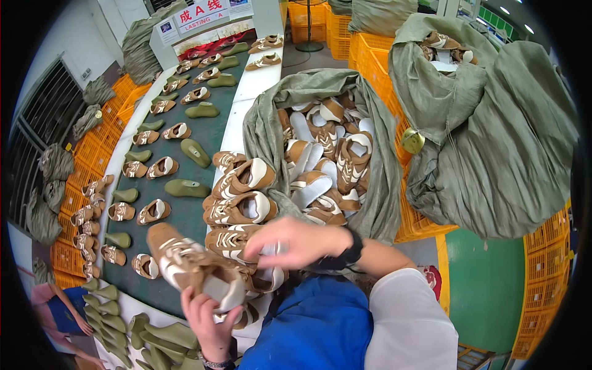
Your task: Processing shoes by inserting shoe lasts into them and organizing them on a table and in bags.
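**Risk notes: shoe upper in hand above the crowded worktop edge**

We hold one brown-and-white shoe upper [191, 265] in our left hand [211, 324]. The fingers curl up around its heel end from below, clamped on it; the toe points away to the upper left, out over the dark conveyor belt [185, 216]. Our right hand [296, 242] hovers just beside the upper, over the stack of finished uppers [237, 203] at the white worktop edge [237, 120]. Its fingers are bent together, and we cannot tell whether they pinch anything; a pale scrap shows near the fingertips, blurred.

Judged risks from this position:

- The grip sits only on the heel end. The long toe part hangs free, so a slack hold could let the upper tip down onto the belt and knock the paired uppers [154, 211] or a green shoe last [187, 189] out of line.
- The stack under the right hand is loose and leans toward the belt. A brush of the wrist or the black watch [351, 251] could slide one off.
- The open grey-green sack [265, 132] of uppers stands touching the stack. Its slumped cloth edge could catch a sleeve, and pieces could spill over the rim.
- More green lasts [160, 336] lie close below the left hand, so a dropped upper could land among them.

Another person [58, 311] works at lower left, well apart from our hands.
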Tool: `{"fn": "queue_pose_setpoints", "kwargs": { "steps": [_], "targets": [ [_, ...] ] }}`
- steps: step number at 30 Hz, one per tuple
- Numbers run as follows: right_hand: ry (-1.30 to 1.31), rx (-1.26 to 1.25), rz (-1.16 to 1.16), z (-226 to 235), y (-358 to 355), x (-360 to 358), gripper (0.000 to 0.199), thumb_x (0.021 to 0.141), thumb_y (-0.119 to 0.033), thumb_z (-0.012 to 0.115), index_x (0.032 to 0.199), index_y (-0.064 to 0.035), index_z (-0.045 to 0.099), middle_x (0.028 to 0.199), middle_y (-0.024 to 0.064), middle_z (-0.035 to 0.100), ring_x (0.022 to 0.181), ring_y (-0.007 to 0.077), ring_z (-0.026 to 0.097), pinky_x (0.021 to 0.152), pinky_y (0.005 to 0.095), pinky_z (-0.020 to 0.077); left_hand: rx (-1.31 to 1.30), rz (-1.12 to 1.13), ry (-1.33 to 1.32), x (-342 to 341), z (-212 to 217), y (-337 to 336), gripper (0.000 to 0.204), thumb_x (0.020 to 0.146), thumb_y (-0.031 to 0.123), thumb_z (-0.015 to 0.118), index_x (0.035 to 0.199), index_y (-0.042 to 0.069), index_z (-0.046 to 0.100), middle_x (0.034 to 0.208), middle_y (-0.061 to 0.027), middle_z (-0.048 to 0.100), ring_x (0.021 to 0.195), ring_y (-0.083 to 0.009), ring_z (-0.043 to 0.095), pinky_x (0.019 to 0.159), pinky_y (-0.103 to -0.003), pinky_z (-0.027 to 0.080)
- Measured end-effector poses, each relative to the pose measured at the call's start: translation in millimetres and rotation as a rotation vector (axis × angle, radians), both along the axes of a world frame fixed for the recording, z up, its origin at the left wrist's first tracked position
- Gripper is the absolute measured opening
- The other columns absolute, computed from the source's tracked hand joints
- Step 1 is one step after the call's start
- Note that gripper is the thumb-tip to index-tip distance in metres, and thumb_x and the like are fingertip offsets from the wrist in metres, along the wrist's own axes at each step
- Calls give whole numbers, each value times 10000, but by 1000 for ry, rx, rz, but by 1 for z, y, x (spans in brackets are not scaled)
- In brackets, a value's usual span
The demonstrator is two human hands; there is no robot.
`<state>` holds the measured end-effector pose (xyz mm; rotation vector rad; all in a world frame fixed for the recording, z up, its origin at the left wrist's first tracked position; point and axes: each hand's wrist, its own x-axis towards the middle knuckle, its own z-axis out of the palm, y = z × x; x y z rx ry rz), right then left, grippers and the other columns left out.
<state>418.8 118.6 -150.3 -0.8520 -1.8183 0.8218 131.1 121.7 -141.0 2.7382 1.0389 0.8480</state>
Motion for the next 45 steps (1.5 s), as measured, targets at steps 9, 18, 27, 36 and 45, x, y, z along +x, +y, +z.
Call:
{"fn": "queue_pose_setpoints", "kwargs": {
  "steps": [9, 18, 27, 36, 45],
  "targets": [
    [-546, -317, -1011, -243, 73, 192, 354, 777, -264, 614, 1043, -30, 613, 991, 153, 621, 938, 348, 590, 820, 412, 474, -541, 325, -970, -99, -26, 12, 407, 939, 141, 447, 1297, -31, 357, 1206, -103, 493, 1091, -170, 499, 902, -267, 405],
    [-1017, -634, -498, -182, 56, 161, 503, 563, -502, 702, 837, -81, 698, 860, 172, 654, 890, 343, 607, 772, 407, 487, -538, 418, -1082, -112, -33, 5, 384, 964, 162, 407, 1301, -13, 354, 1238, -116, 477, 1101, -173, 501, 918, -282, 411],
    [1136, -640, -748, -134, -68, 235, 341, 888, -250, 543, 1115, 4, 567, 1127, 87, 602, 963, 171, 602, 821, 293, 481, -585, 420, -1119, -96, -31, 18, 398, 965, 201, 430, 1289, -22, 364, 1220, -110, 470, 1069, -158, 488, 895, -277, 402],
    [1350, -691, -263, -54, -61, 84, 472, 911, -364, 439, 1194, 5, 516, 1099, 134, 615, 968, 230, 611, 850, 331, 487, -274, 404, -924, -67, 14, 33, 395, 859, 44, 484, 1242, -13, 402, 874, -41, 519, 787, -103, 493, 744, -225, 400],
    [813, -1018, 458, -20, -16, -43, 294, 900, -243, 492, 1001, 11, 600, 917, 73, 643, 781, 105, 610, 679, 233, 481, -742, 21, -1235, -65, 32, 30, 362, 937, 276, 453, 1164, 5, 535, 1198, -118, 518, 1085, -194, 495, 956, -311, 359]
  ]
}}
